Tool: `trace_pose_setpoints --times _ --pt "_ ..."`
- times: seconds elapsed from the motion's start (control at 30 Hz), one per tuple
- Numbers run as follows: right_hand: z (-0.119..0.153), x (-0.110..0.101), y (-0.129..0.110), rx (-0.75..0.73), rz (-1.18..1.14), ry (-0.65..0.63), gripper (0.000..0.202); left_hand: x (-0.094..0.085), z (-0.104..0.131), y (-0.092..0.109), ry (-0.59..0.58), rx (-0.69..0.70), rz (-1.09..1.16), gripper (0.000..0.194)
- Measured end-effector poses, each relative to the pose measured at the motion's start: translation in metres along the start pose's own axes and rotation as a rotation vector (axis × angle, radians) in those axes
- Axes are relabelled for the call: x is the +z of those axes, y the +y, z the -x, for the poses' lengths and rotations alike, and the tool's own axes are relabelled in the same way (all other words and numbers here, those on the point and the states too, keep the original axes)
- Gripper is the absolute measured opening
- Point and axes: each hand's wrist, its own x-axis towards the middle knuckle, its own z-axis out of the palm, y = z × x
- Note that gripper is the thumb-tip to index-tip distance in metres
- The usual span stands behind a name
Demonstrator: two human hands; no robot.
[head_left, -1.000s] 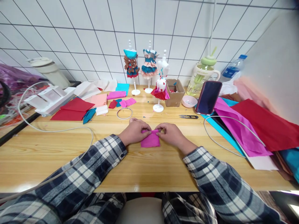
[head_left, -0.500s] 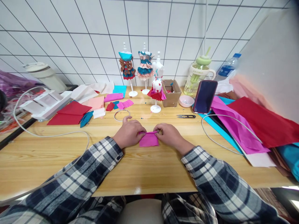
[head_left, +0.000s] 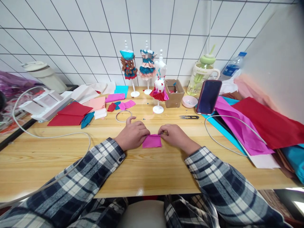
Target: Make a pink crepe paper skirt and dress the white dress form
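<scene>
from my distant seat i see the top edge of the small magenta cloth rectangle (head_left: 152, 143) settle: 0.5 s ago it stood as a loose, rounded roll, and now it lies lower, a narrow band with a darker crease along it. my hands have barely shifted, so i read this as the turned edge being pressed flat.

my bare left hand (head_left: 132, 135) and bare right hand (head_left: 175, 136) are apart, each with fingertips clamped on 1 upper corner of the cloth, the band stretched between them. the tips' undersides are hidden, so i cannot tell how firmly they grip.

the cloth looks thin and matte, its lower part flat on the smooth, yellow wood-grain tabletop (head_left: 152, 179). a thin silvery metal ring (head_left: 116, 117) lies just beyond my left hand; 1 lifted finger is near it, and i cannot tell whether they touch. farther back, the nearest white dress form (head_left: 161, 68) wears a flared, pleated red-and-magenta skirt (head_left: 159, 94). slim black thread snips (head_left: 191, 117) lie beyond my right hand.
</scene>
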Motion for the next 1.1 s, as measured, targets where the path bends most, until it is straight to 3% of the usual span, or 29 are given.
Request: trace_pose_setpoints --times 0.33,0.53,0.7,0.83,0.97,1.1 --pt "0.006 -0.015 -0.010 -0.071 0.188 -0.111 0.021 -0.005 0.002 -0.001 -0.066 0.148 -0.039 0.020" --pt "0.003 -0.014 -0.015 0.134 0.134 -0.022 0.017 -0.005 0.000 -0.001 -0.069 0.155 -0.026 0.020" --pt "0.002 -0.004 -0.021 0.166 0.140 -0.046 0.011 -0.005 0.000 0.001 -0.079 0.147 -0.024 0.021" --pt "0.004 -0.002 -0.023 0.143 0.107 -0.047 0.005 -0.005 -0.001 0.004 -0.034 0.047 0.050 0.020" --pt "0.005 -0.003 -0.029 0.074 0.082 0.017 0.010 -0.002 -0.003 0.006 0.029 -0.121 0.184 0.053" --pt "0.005 -0.004 -0.034 -0.022 0.103 0.113 0.005 0.001 -0.003 0.009 0.061 -0.162 0.181 0.026"
